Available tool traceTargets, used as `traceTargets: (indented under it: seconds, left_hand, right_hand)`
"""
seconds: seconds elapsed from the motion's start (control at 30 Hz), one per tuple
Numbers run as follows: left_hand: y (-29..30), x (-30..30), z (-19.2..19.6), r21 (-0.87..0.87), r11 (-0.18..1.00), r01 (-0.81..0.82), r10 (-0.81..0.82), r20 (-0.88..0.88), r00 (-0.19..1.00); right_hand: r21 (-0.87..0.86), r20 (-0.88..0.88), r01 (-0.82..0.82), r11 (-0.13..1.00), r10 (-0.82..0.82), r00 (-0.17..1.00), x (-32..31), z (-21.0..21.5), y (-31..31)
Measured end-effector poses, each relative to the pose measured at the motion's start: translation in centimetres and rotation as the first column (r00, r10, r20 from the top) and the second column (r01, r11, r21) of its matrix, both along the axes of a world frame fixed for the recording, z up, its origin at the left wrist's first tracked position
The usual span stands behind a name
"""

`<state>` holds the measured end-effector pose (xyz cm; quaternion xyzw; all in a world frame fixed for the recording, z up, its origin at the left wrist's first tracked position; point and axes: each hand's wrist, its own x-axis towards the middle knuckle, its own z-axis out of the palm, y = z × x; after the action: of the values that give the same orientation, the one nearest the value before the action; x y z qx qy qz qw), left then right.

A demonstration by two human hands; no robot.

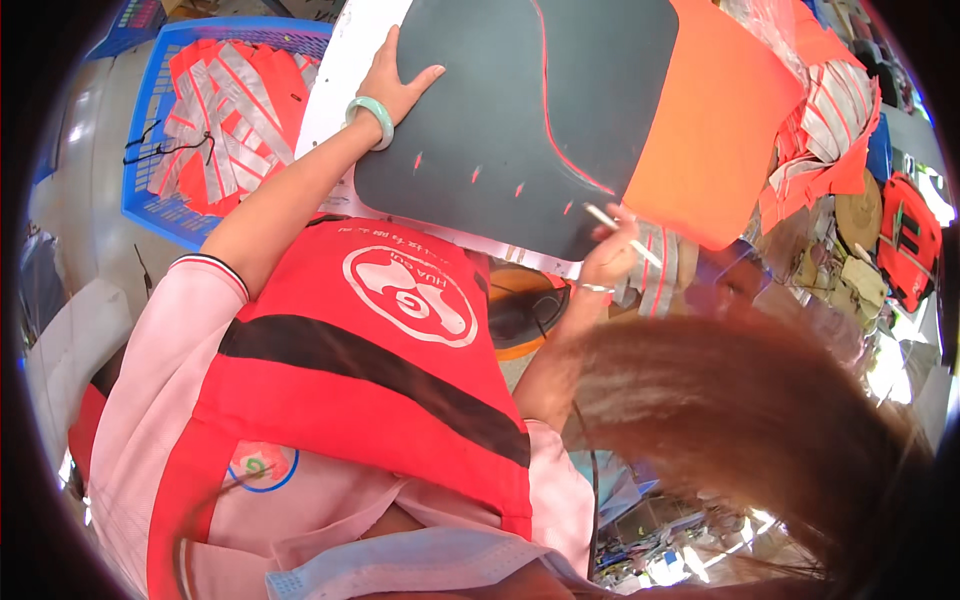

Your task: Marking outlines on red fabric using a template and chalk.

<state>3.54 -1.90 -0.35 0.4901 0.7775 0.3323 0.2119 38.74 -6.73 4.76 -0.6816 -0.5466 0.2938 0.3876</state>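
The fingers of the left hand [392, 82] lie spread and flat, pressing on the upper left edge of a dark grey, stiff-looking template sheet with a curved outline [520, 110]; a pale green bangle [372, 120] circles that wrist. The right hand [612, 255] has its fingers pressed together in a pinch around a thin white marking stick [622, 232], its tip at the template's lower right edge. The template lies on a sheet of bright orange fabric [720, 130], which rests on a pale work table [335, 80] just ahead of the person's chest. The template looks light yet rigid — likely best steadied by a flat palm near its rim — while the fabric beneath seems soft and prone to sliding or wrinkling. Further out, a blue plastic crate [150, 200] of orange pieces with silver reflective strips [225, 120] stands to the left, and more such pieces are heaped at the right.
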Motion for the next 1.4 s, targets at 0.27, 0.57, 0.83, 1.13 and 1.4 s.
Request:
traceTargets:
  seconds: [0.27,0.57,0.83,1.13,1.4]
  left_hand:
    - [0.3,0.3,-0.1,-0.014,1.0,0.017,-0.018,-0.028,0.999]
    - [0.3,0.4,0.1,-0.049,0.999,0.003,-0.005,-0.036,0.999]
    - [0.3,0.5,0.2,-0.008,1.0,0.004,-0.004,-0.031,1.0]
    - [0.4,1.0,1.0,-0.017,1.0,0.003,-0.003,-0.036,0.999]
    - [0.3,0.2,-0.3,-0.01,1.0,0.003,-0.003,-0.046,0.999]
  right_hand:
    - [0.081,-0.193,0.116,0.99,-0.098,0.976,-1.2,-4.2,-2.2]
    - [0.091,-0.159,0.061,0.994,-0.046,0.986,-1.7,-4.1,-2.2]
    - [0.129,0.016,-0.159,0.979,0.158,0.987,-0.5,-4.8,-2.0]
    - [0.041,-0.015,-0.052,0.998,0.052,0.999,-0.9,-4.1,-1.7]
    - [-0.073,-0.054,-0.038,0.997,0.034,0.998,-0.6,-2.8,-1.2]
